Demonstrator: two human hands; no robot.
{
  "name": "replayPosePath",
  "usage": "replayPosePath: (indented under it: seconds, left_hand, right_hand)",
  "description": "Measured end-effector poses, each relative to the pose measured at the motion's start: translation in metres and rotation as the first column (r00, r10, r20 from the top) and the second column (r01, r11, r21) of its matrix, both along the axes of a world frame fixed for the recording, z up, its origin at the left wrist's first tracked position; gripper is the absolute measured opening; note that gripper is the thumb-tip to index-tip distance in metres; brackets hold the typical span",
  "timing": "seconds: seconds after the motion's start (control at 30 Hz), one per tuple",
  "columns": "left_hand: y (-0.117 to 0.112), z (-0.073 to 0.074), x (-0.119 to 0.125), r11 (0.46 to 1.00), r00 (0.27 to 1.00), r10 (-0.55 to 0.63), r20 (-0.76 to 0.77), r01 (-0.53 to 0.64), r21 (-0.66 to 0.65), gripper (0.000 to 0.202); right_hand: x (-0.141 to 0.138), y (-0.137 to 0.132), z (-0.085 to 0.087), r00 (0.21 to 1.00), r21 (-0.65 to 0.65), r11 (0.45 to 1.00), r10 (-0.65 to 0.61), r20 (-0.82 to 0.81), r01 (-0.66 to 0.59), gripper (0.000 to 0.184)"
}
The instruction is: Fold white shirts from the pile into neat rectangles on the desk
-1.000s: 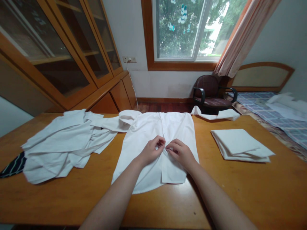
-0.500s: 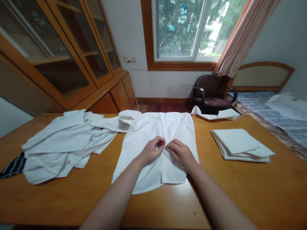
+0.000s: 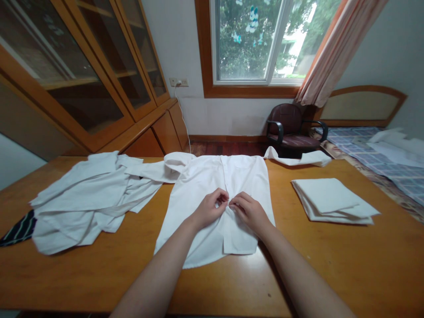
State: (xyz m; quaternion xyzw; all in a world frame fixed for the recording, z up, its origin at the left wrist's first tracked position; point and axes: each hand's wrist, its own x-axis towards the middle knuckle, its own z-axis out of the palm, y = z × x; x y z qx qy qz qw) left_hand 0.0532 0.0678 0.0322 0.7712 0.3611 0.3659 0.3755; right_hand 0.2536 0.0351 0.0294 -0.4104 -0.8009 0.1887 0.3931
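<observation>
Fabric of a plain white long-sleeved shirt (image 3: 195, 221) lies on the smooth orange-brown wooden table (image 3: 331, 278), directly beneath both our grips. We pinch its front placket (image 3: 226, 221) between thumb and fingertips: our left grip (image 3: 210, 207) closes on it, and our right grip (image 3: 250, 212) does the same just beside, their tips nearly meeting. One sleeve (image 3: 150, 170) stretches beyond and left of our grips to a rumpled heap of white cloth (image 3: 82, 190); the other sleeve (image 3: 309, 159) runs beyond and right. Dark pale-striped fabric (image 3: 20, 227) shows at the heap's end farthest from us on the left. Well right of our right grip, we have a flat folded stack of white cloth (image 3: 331, 196).
</observation>
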Motion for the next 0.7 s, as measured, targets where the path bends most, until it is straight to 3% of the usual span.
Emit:
replayPosePath:
  seconds: [0.7]
  left_hand:
    - [0.0001, 0.0013, 0.0000, 1.000, 1.000, -0.003, -0.003, 0.003, 0.008, 0.007]
  right_hand:
    - [-0.0004, 0.0005, -0.0009, 1.000, -0.008, 1.000, 0.000, -0.022, 0.000, 0.013]
